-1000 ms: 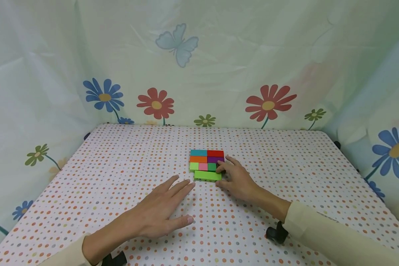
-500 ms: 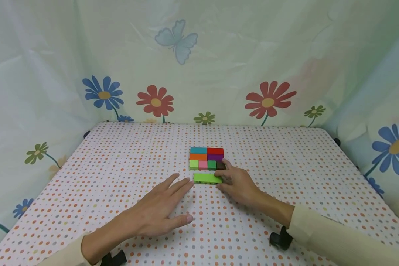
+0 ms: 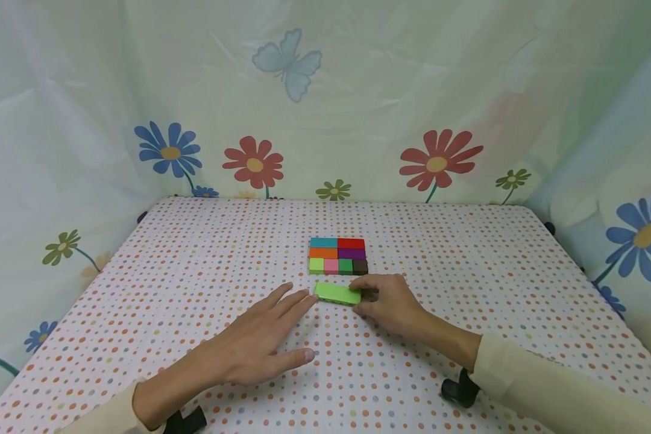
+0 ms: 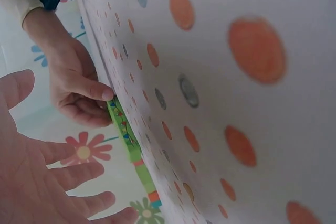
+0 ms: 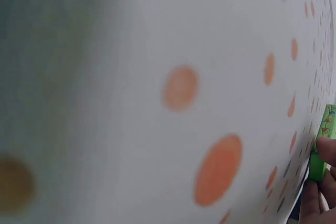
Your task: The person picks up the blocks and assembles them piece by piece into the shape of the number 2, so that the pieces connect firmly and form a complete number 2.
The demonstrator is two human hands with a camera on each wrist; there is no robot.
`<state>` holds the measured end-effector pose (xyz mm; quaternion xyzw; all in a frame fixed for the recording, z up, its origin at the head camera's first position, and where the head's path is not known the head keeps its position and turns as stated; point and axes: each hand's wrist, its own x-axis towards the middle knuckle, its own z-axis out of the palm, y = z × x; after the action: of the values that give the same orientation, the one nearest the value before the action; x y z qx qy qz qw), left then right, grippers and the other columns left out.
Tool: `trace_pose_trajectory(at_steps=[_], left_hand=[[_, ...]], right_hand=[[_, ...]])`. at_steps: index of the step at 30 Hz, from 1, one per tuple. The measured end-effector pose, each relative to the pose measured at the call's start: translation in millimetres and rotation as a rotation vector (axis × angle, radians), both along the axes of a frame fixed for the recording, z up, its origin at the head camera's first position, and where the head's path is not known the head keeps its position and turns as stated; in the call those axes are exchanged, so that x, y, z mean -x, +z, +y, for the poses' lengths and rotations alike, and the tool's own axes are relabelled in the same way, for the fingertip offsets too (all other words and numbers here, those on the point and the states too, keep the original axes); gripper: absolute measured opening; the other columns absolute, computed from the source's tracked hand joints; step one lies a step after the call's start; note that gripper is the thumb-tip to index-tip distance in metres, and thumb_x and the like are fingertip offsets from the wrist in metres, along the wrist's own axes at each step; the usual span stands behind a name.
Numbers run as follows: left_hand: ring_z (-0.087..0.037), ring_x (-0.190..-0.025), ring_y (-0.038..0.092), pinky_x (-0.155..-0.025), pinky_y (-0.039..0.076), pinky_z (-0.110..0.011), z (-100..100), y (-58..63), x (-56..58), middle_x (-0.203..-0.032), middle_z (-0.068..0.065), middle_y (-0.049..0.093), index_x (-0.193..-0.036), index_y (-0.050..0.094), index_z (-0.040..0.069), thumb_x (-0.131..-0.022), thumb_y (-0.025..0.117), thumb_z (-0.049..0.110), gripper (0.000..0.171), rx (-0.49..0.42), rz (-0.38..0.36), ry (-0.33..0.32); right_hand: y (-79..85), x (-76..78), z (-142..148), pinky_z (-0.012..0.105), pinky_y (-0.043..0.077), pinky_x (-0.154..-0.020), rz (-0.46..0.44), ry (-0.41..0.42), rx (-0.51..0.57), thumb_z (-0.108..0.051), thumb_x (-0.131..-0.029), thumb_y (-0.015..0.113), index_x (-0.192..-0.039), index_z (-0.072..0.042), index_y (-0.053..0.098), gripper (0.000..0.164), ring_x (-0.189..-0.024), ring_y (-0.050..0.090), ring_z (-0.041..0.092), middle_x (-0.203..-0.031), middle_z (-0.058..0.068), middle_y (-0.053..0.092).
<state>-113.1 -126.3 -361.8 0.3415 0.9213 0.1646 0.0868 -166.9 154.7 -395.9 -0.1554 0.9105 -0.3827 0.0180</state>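
Observation:
A long lime-green block (image 3: 336, 293) with a printed pattern along its side lies on the dotted tablecloth, slightly askew. My right hand (image 3: 387, 301) pinches its right end between thumb and fingers; the right wrist view catches the thumb (image 5: 326, 150) on the printed side. Fingers spread and straight, my left hand (image 3: 263, 346) stays near the block's left end, its fingertips close to that corner. From the left wrist view, the left palm (image 4: 37, 182) faces the block (image 4: 122, 124) and holds nothing. Just beyond the block, several coloured blocks stand packed in a rectangle, including a pink block (image 3: 331, 266).
In that rectangle are a blue block (image 3: 323, 242), a red block (image 3: 351, 243), an orange block (image 3: 323, 253), a purple block (image 3: 351, 254) and a dark brown block (image 3: 360, 266). A flowered curtain (image 3: 358, 90) rises behind the table (image 3: 222, 253).
My right hand has drawn the lime-green block toward me, opening a gap from the packed blocks and tilting it a little. The dark brown block is uncovered now. My left hand has hardly moved.

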Motion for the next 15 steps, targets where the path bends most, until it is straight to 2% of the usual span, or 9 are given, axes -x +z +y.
trace_pose_trajectory(at_steps=[9, 15], left_hand=[[-0.029, -0.156, 0.008, -0.119, 0.023, -0.058, -1.3, -0.8, -0.6, -0.168, 0.0, 0.022, -0.164, 0.018, 0.024, -0.1, 0.044, 0.065, 0.081, 0.0, -0.003, 0.0], [-0.029, -0.156, 0.008, -0.118, 0.025, -0.061, -1.6, -0.9, 0.2, -0.169, 0.0, 0.022, -0.165, 0.014, 0.027, -0.099, 0.043, 0.067, 0.082, 0.007, -0.017, 0.007]], right_hand=[[-0.6, -0.4, 3.8, 0.039, 0.055, -0.094, -0.06, 0.021, 0.026, -0.002, -0.078, 0.085, -0.11, -0.013, 0.078, 0.035, -0.104, 0.065, 0.015, -0.112, -0.003, 0.072], [0.5, -4.7, 5.8, 0.034, 0.054, -0.088, -0.053, 0.076, 0.006, -0.004, -0.078, 0.084, -0.107, -0.013, 0.08, 0.03, -0.099, 0.063, 0.012, -0.106, -0.006, 0.071]])
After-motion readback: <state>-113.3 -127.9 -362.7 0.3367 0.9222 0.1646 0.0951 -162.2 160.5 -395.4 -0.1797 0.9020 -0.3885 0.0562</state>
